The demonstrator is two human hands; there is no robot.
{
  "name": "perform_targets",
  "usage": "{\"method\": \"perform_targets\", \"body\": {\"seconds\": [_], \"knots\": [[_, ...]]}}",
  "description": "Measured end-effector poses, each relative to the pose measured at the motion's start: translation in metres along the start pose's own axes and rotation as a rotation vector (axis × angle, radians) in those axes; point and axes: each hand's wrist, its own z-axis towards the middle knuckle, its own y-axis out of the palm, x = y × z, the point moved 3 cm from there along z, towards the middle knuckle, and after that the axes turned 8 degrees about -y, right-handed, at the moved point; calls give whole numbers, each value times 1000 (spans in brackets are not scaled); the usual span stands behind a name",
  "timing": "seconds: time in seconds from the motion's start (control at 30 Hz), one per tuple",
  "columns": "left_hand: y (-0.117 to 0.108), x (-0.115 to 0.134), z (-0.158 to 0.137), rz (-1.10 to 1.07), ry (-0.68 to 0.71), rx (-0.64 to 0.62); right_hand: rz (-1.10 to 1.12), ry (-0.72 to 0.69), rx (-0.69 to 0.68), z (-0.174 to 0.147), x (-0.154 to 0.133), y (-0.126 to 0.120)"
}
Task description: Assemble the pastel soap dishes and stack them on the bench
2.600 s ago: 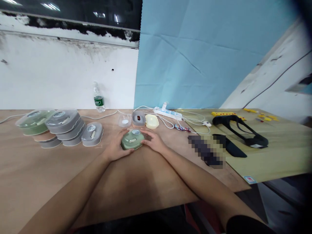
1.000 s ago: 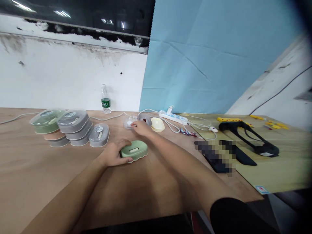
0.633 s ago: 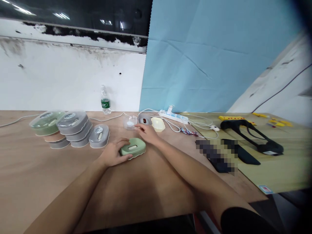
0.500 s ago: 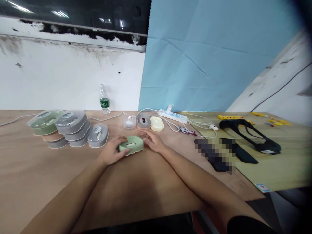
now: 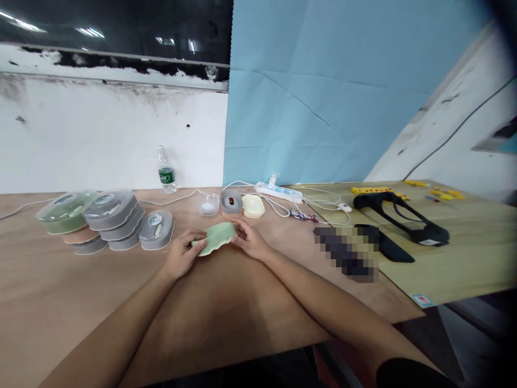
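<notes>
Cradling a pale green case (image 5: pixel 218 237) between two bare hands, we hold it tilted over the brown wooden table (image 5: pixel 194 318), its wavy edge toward us; whether it clears the surface we cannot tell. Our left hand (image 5: pixel 181 253) closes on the case's left end, thumb across the near face and fingers over the top, while our right hand (image 5: pixel 251 241) pinches the opposite end, fingers curled in with little gap. We judge the case to be light moulded plastic: stiff enough to bear a firm pinch, smooth enough to slip from damp fingers, and perhaps weakest along that thin rim. The short ends look to us like the soundest places to take hold.

Just beyond the case we see a clear lid (image 5: pixel 208 206), a grey dish (image 5: pixel 231 202) with a reddish-brown slot and a cream dish (image 5: pixel 253 206); these three crowd its far side most closely. Farther back, to the case's right, lies a white power strip (image 5: pixel 278 191), with a patterned packet (image 5: pixel 304 215) nearer. Left of the case sits a lone grey box (image 5: pixel 155 241), then a grey stack (image 5: pixel 117 231) and a mixed stack (image 5: pixel 70 213). A water bottle (image 5: pixel 166 175) stands upright beyond the case, to its left.
</notes>
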Motion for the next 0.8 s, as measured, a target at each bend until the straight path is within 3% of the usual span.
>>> {"method": "perform_targets", "body": {"seconds": [0.3,0.5,0.7,0.8], "knots": [[9,12,-3,-43,-7,16,-318,-3,204,-6,-9,-17],[23,26,-5,-129,-66,65,-479,-107,190,-15,-14,-35],[31,33,0,-194,-160,161,-607,-144,220,-18,-14,-43],[25,32,5,-181,-153,291,-650,-102,241,-18,-13,-46]]}}
